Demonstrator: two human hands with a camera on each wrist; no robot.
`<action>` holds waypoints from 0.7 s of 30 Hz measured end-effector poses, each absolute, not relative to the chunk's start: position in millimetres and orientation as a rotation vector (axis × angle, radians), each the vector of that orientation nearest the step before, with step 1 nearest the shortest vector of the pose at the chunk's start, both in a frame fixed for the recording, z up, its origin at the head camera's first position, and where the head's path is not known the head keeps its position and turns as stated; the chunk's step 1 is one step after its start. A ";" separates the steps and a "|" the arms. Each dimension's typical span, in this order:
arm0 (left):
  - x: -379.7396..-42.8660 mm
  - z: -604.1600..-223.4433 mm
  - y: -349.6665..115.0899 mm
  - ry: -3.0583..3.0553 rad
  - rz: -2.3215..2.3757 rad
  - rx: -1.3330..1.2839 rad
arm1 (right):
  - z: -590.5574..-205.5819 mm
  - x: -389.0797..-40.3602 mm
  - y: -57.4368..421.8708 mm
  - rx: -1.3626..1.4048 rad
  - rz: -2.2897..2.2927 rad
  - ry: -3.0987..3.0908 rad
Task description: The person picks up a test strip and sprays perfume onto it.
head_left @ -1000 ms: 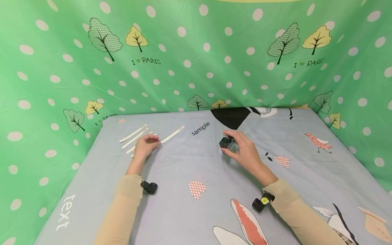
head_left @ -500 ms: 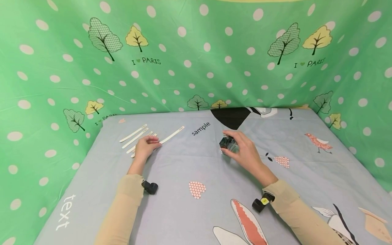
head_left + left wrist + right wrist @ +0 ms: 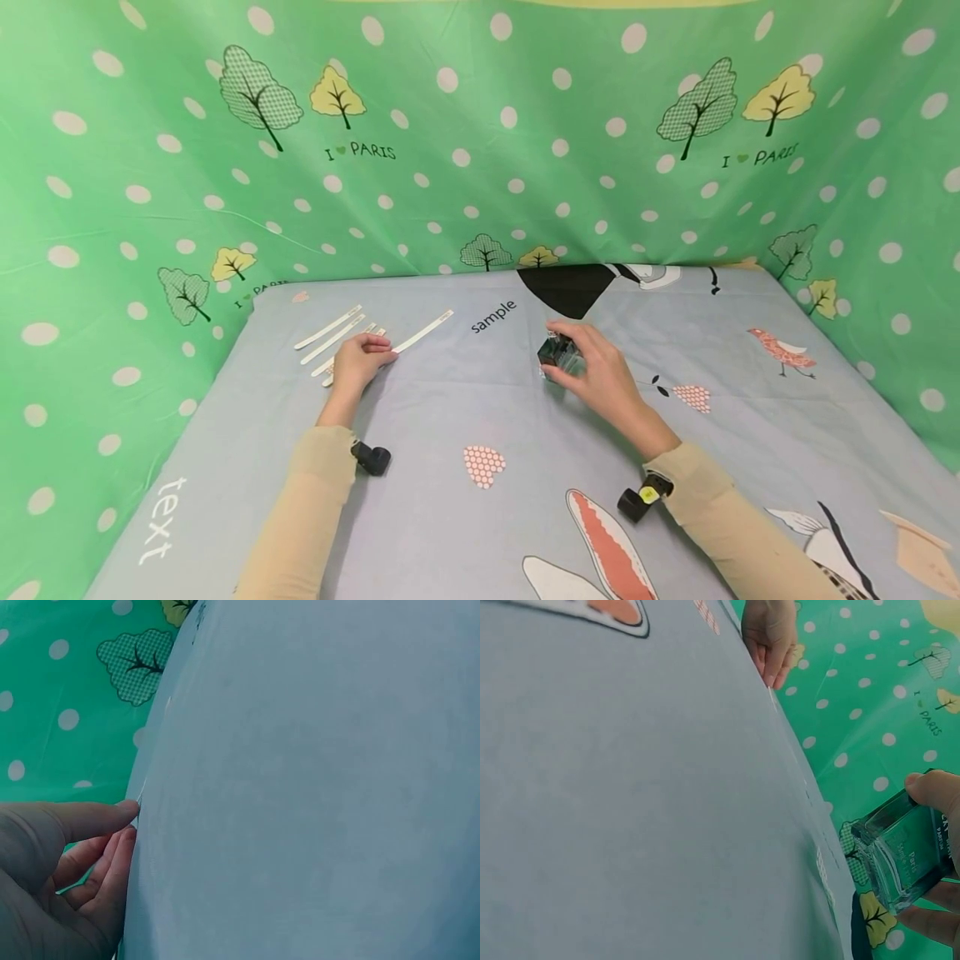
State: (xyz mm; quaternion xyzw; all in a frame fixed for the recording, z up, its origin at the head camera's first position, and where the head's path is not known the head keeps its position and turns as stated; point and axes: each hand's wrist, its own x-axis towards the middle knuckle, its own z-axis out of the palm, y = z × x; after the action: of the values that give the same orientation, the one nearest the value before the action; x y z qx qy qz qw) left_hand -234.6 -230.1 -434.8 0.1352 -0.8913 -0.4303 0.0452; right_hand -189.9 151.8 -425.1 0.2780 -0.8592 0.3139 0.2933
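My left hand (image 3: 360, 360) pinches the near end of a white perfume test strip (image 3: 424, 332) between thumb and fingertips. The strip slants away to the right, low over the cloth; in the left wrist view only a thin edge of it shows at the fingertips. To the left, several more white strips (image 3: 327, 329) lie side by side, partly covered by that hand. On the right, my right hand (image 3: 602, 371) grips a dark green glass perfume bottle (image 3: 907, 855) across its sides, thumb opposite the fingers. The bottle is tilted, its thick clear glass end facing away from the palm.
A grey-blue printed cloth (image 3: 427, 517) covers the table, with hearts, a bird and lettering on it. Green dotted curtains (image 3: 420, 108) stand behind and at both sides. Each wrist carries a small black camera (image 3: 372, 457).
The left hand has shifted very slightly toward the person, still at the strip's near end. The right hand and the perfume bottle stay in place.
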 end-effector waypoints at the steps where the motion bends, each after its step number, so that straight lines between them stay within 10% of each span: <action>1: -234.7 -434.7 -230.0 -2.724 -1.313 0.411 | -425.0 -189.9 151.8 0.740 0.836 -2.286; 21: -237.6 -434.1 -229.1 -2.780 -1.281 0.413 | -426.1 -189.7 152.8 0.727 0.845 -2.296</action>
State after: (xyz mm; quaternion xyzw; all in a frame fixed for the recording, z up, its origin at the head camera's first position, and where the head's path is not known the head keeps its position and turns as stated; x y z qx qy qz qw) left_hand -237.6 -229.1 -434.1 0.1335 -0.8998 -0.4146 0.0263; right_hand -189.7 152.8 -426.1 0.2724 -0.8608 0.3169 0.2906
